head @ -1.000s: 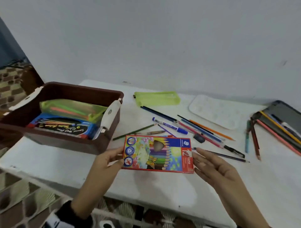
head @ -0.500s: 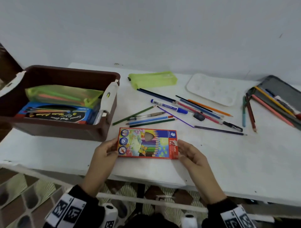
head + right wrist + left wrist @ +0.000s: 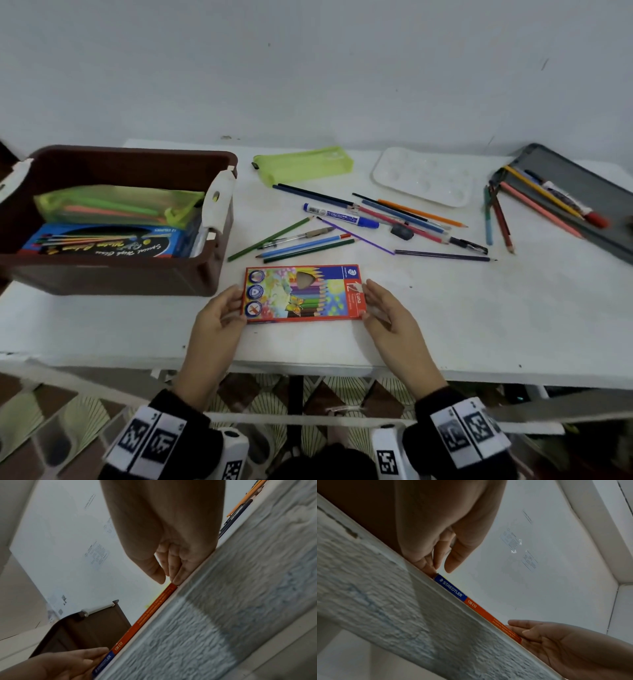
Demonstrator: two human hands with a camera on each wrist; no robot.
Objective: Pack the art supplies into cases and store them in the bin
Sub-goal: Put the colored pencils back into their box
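While pinched only at its short ends by both hands' fingers (image 3: 236, 301), pencil box (image 3: 303, 294) lying flat on desk (image 3: 479, 325), liable to slip or spill open if lifted.

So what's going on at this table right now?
A person is tidying art supplies. Both hands hold a coloured pencil box flat on the white table, the left hand at one short end, the right hand at the other. The brown bin beside it already holds a green pouch and another pencil pack. Loose pencils and pens still lie behind the box.
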